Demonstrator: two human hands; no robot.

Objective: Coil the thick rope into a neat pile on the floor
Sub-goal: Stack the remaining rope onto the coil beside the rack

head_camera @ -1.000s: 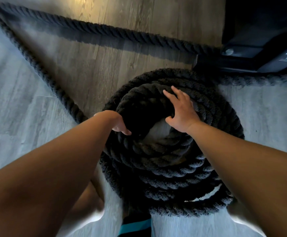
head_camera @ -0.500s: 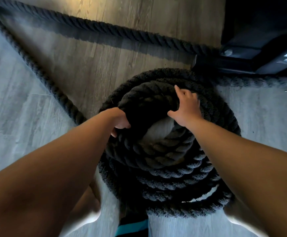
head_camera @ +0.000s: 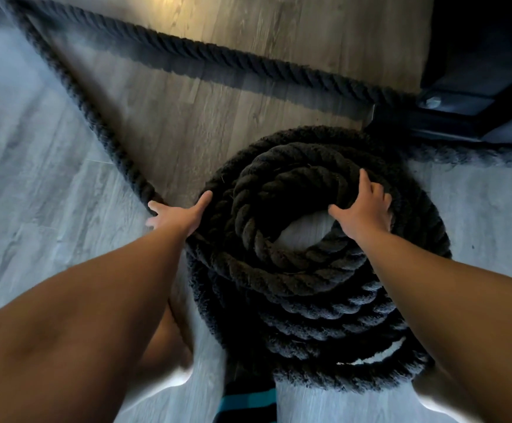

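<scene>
Clearly the thick black rope [head_camera: 309,270] lies mostly coiled on the grey wood-grain floor [head_camera: 50,224], its stacked rings forming a round pile just right of the frame's centre, with bare floor showing through the hole in the middle.

The right hand [head_camera: 364,209] sits on the topmost loop at about 2 o'clock of the pile. Its fingers curl over the outer side of that loop while the thumb hooks into the inner opening, so it grips the strand.

The left hand [head_camera: 177,215] is at the pile's 9 o'clock edge. Its fingers are spread and fairly straight; the thumb lies against the outer wall of the coils, and the other fingertips reach the loose length where it leaves the pile.

That loose length runs along the floor toward 11 o'clock. A second stretch crosses the top of the view from 11 o'clock to 2 o'clock, ending at a dark machine base [head_camera: 462,117]. At 6 o'clock a black-and-teal striped fabric [head_camera: 245,403] shows below the pile.
</scene>
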